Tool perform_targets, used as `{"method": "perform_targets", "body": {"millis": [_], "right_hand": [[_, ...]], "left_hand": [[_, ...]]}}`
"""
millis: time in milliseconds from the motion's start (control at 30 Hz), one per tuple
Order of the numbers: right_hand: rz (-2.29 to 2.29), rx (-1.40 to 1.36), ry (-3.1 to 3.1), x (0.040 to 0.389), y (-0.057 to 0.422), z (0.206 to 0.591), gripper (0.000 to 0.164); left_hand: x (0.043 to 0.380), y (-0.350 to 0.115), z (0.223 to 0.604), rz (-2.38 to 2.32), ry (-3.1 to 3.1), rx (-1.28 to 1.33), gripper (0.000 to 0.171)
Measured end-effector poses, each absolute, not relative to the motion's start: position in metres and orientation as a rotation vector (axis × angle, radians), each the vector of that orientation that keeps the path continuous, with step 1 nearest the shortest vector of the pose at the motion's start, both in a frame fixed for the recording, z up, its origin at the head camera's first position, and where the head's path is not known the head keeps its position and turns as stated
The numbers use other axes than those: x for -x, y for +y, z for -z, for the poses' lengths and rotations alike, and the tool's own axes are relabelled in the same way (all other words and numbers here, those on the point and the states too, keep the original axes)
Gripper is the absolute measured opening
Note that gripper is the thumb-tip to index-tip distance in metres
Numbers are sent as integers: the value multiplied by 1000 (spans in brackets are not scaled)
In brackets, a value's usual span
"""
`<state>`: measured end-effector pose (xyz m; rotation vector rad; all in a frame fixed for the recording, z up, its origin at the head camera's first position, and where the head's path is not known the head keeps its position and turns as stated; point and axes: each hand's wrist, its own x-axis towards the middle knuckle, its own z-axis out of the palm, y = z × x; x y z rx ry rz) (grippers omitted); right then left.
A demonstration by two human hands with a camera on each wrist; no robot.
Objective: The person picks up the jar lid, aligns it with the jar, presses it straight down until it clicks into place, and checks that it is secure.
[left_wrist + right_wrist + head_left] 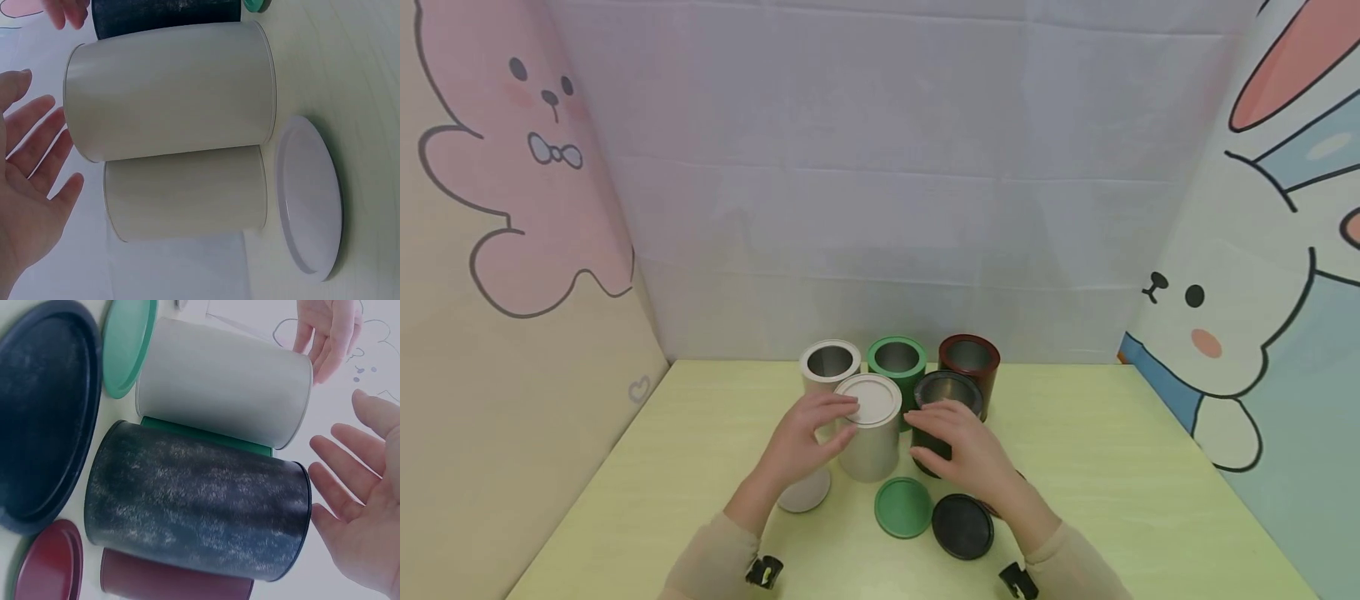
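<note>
A white can (868, 454) stands at the front with a white lid (880, 404) on top. My left hand (805, 437) is at its upper left, fingers spread and relaxed near the lid's edge, gripping nothing. Right of that can is a black can (200, 500) whose top is uncovered. By the black can's upper rim, my right hand (962, 450) hovers with loosely bent fingers and an empty palm. In the right wrist view, its fingertips (322, 515) are right at the rim. Part of the black can is hidden behind this hand in the head view.
Behind stand an uncovered white can (830, 343), green can (917, 387) and dark red can (991, 392). Toward the front lie a white lid (805, 493), a green lid (903, 508), a black lid (962, 527) and a dark red lid (50, 565), the last partly covered by my right wrist.
</note>
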<state>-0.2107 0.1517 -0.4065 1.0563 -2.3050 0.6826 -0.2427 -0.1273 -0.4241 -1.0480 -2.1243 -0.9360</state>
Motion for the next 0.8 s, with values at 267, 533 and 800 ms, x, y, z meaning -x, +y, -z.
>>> {"method": "perform_targets", "body": {"millis": [267, 533, 800], "right_hand": [[-724, -1040, -2284, 201, 166, 410, 48], [-718, -1048, -2245, 195, 178, 411, 48], [-732, -1050, -2228, 187, 191, 414, 46]], "left_hand": [[229, -123, 426, 948, -2074, 1049, 31], [220, -115, 426, 927, -2069, 1058, 38], [211, -105, 434, 924, -1996, 1093, 37]]}}
